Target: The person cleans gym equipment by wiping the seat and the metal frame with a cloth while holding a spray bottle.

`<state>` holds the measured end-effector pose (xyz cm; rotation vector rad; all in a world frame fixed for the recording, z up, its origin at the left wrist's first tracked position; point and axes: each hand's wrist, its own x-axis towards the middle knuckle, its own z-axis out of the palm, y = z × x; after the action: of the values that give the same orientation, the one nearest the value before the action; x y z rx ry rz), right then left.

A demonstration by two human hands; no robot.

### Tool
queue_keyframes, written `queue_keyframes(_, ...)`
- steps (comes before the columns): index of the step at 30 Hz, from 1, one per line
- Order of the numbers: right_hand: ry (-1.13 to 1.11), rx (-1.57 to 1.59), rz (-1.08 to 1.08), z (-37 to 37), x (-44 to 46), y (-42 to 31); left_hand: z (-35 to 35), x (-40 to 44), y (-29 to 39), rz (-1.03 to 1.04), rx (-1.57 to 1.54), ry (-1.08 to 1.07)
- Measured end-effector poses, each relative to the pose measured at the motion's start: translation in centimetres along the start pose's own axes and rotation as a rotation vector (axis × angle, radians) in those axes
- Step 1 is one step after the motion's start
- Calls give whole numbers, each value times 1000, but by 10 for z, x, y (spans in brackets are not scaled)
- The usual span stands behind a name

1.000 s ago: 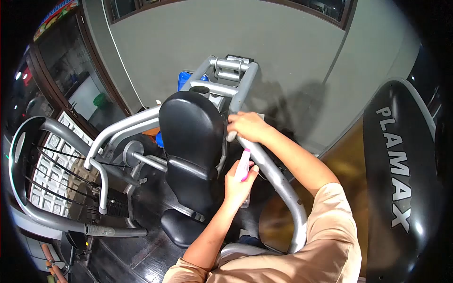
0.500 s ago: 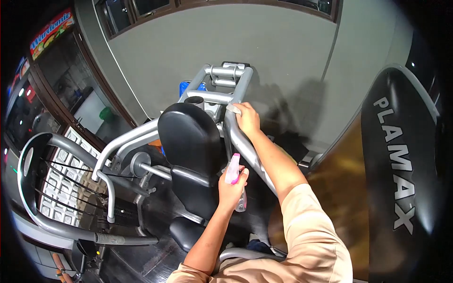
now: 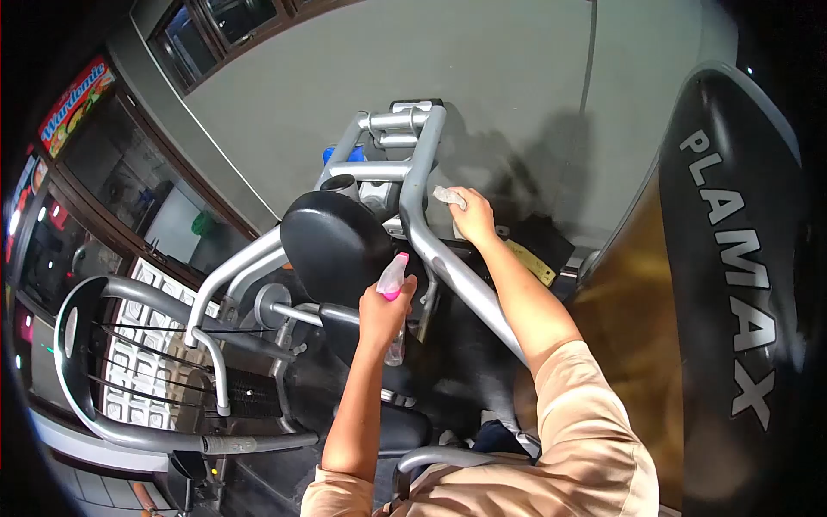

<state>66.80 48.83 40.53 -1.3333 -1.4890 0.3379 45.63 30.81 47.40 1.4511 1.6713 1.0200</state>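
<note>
My left hand (image 3: 384, 314) is closed around a spray bottle (image 3: 394, 280) with a pink and whitish head and a clear body below. It is just in front of the black backrest (image 3: 334, 246) of a gym machine. My right hand (image 3: 474, 215) grips a crumpled whitish cloth (image 3: 450, 197). That hand is to the right of the silver frame tube (image 3: 457, 277), with a visible gap between the cloth and the tube.
A black panel lettered PLAMAX (image 3: 732, 258) stands at the right. Another machine with a curved grey frame (image 3: 129, 435) and cables is at the left. Behind are a grey wall (image 3: 508, 69) and a glass door (image 3: 112, 172).
My right hand with the cloth has come off the silver tube and now is beside it. My left hand has moved left with the spray bottle. The view has shifted.
</note>
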Motion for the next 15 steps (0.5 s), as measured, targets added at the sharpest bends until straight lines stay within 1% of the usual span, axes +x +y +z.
queue_keyframes(4, -20, 15, 31, 6, -1, 9, 0, 1, -2, 21, 77, 4)
queue_keyframes(6, -23, 29, 29, 7, -1, 8, 0, -1, 0, 24, 94, 43)
queue_keyframes(10, -65, 60, 27, 6, -1, -4, 1, -1, 2, 3, 65, 40)
queue_keyframes(12, -103, 51, 13, 1, 0, -12, 1, -3, 0, 67, -77, 48)
queue_keyframes(13, -141, 44, -2, 1, 1, -17, 2, -6, 0, 68, -77, 49)
queue_keyframes(14, -142, 46, -4, 2, 0, -23, 5, -13, 0, 95, -167, 67)
queue_keyframes(15, -190, 20, -74, 6, -1, -25, 7, -21, 0, 123, -257, 85)
